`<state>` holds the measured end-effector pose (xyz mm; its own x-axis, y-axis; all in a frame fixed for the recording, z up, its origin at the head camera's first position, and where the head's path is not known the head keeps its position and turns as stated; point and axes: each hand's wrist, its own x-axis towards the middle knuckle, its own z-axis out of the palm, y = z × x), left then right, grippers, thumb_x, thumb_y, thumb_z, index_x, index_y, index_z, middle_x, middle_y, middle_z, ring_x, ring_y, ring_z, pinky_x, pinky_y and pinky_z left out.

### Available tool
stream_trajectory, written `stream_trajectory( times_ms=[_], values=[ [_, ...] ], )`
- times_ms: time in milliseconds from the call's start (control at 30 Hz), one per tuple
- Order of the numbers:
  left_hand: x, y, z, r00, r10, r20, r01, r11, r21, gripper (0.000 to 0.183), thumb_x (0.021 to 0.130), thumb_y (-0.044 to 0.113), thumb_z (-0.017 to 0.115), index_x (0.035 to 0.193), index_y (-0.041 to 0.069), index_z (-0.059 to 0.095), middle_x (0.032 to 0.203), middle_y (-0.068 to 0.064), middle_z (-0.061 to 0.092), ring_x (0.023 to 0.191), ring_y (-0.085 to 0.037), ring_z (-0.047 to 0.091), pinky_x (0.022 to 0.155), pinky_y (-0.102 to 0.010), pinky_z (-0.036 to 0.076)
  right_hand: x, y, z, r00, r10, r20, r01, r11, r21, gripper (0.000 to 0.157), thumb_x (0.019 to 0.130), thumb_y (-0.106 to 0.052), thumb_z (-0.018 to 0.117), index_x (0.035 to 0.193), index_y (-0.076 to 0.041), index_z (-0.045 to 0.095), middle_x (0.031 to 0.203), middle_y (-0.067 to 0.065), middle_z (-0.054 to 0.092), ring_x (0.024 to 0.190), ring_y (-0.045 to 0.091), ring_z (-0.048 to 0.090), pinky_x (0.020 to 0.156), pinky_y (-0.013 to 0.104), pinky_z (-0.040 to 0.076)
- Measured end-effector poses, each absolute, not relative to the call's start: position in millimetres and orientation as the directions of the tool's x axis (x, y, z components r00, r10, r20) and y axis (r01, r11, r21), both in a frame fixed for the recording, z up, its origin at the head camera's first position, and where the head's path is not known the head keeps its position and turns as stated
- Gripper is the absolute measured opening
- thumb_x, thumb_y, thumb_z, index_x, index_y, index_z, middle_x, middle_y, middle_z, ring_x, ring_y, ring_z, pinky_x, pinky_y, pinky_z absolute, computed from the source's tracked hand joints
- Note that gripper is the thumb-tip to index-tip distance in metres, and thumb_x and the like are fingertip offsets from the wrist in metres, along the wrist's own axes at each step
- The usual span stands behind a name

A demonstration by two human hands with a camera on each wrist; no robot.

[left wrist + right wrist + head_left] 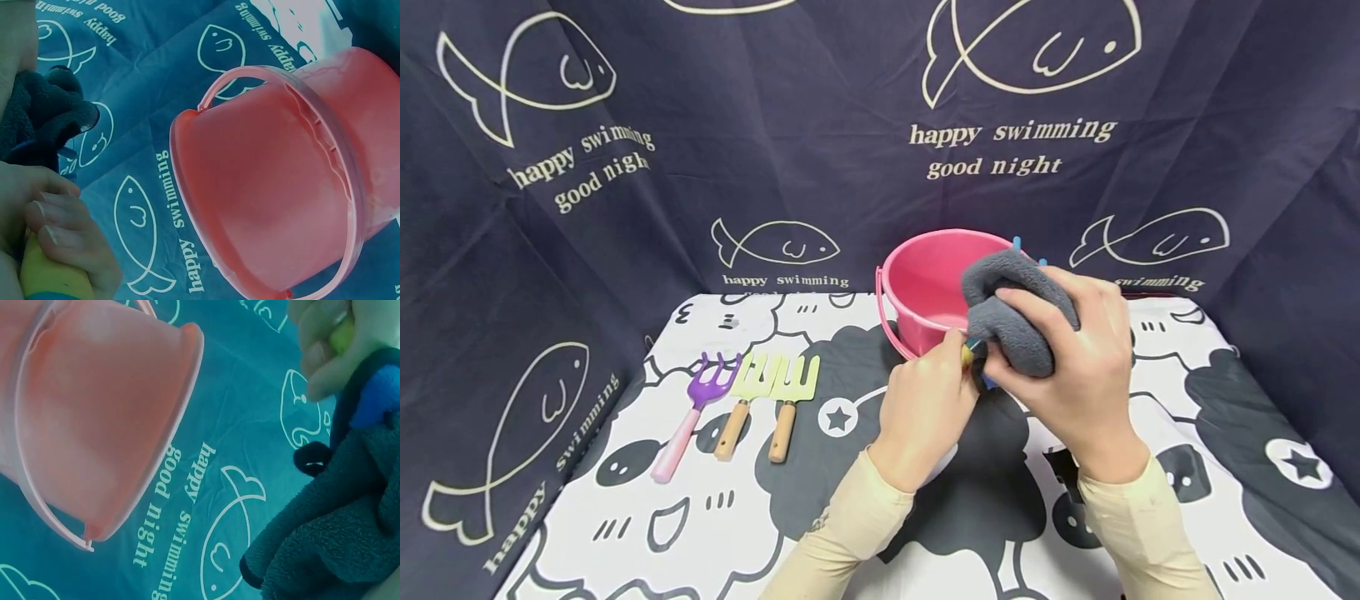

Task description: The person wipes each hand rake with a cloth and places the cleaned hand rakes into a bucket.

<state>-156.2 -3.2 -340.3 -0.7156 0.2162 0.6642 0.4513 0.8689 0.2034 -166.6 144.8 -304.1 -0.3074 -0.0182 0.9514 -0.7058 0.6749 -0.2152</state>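
My left hand (927, 408) grips the yellow handle (55, 272) of a small garden fork, its fingers curled round it. Blue tips of that fork (1017, 243) stick out above a dark grey cloth (1026, 333), which covers most of its head. The cloth is bunched in my right hand (1086, 375), folded round the fork's head with the thumb and fingers pressing it. A dark hanging loop and a blue patch show on the cloth (337, 519) in the right wrist view. Both hands are close together, just in front of the pink bucket (917, 329).
Left of the hands lie a purple fork with a pink handle (679, 442) and two light green forks with wooden handles, one (741, 417) beside the other (786, 421). The bucket's handle (882, 308) hangs down its left side. Dark printed fabric (850, 167) walls the back and sides.
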Motion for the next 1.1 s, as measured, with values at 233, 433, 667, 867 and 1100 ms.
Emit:
stream_trajectory(
  times_ms=[233, 433, 667, 867, 1100],
  values=[
    [-155, -5, -342, -0.706, 0.22, 0.674, 0.471, 0.856, 0.214, 0.022, 0.091, 0.025, 0.071, 0.082, 0.013, 0.055, 0.053, 0.005, 0.046, 0.041, -0.012, 0.048, 0.042, -0.021, 0.034, -165, 155, -301, -0.377, 0.082, 0.923, -0.692, 0.637, -0.34, 0.039, 0.077, -0.03, 0.07, 0.108, -0.008, 0.077, 0.116, 0.029, 0.065, 0.104, 0.046, 0.056, 0.097, 0.035, 0.038],
    [-155, -8, -342, -0.72, 0.219, 0.658, 0.468, 0.854, 0.227, 0.026, 0.089, 0.027, 0.072, 0.077, 0.015, 0.052, 0.051, 0.007, 0.038, 0.039, -0.004, 0.031, 0.043, -0.015, 0.02, -162, 158, -297, -0.411, 0.112, 0.905, -0.687, 0.614, -0.389, 0.04, 0.077, -0.029, 0.071, 0.109, -0.006, 0.076, 0.117, 0.028, 0.065, 0.112, 0.042, 0.058, 0.103, 0.029, 0.039],
    [-155, -8, -344, -0.708, 0.223, 0.67, 0.463, 0.863, 0.201, 0.028, 0.087, 0.026, 0.071, 0.075, 0.015, 0.048, 0.051, 0.007, 0.034, 0.04, -0.004, 0.027, 0.043, -0.015, 0.017, -155, 160, -289, -0.429, 0.241, 0.871, -0.639, 0.6, -0.481, 0.041, 0.075, -0.026, 0.071, 0.109, -0.004, 0.076, 0.118, 0.031, 0.064, 0.117, 0.028, 0.06, 0.104, 0.023, 0.04],
    [-156, -8, -343, -0.736, 0.221, 0.64, 0.468, 0.849, 0.245, 0.028, 0.089, 0.024, 0.07, 0.075, 0.014, 0.048, 0.052, 0.007, 0.034, 0.041, -0.003, 0.027, 0.043, -0.014, 0.018, -152, 157, -284, -0.37, 0.358, 0.857, -0.602, 0.611, -0.515, 0.039, 0.073, -0.026, 0.071, 0.105, -0.005, 0.077, 0.118, 0.029, 0.064, 0.116, 0.029, 0.061, 0.103, 0.023, 0.042],
    [-162, -12, -337, -0.802, 0.209, 0.56, 0.45, 0.828, 0.335, 0.023, 0.091, 0.025, 0.069, 0.081, 0.012, 0.053, 0.055, 0.005, 0.043, 0.043, -0.003, 0.036, 0.044, -0.014, 0.027, -150, 154, -278, -0.322, 0.403, 0.857, -0.6, 0.613, -0.514, 0.039, 0.071, -0.026, 0.071, 0.103, -0.004, 0.077, 0.115, 0.021, 0.067, 0.111, 0.032, 0.062, 0.101, 0.023, 0.043]
  ],
)
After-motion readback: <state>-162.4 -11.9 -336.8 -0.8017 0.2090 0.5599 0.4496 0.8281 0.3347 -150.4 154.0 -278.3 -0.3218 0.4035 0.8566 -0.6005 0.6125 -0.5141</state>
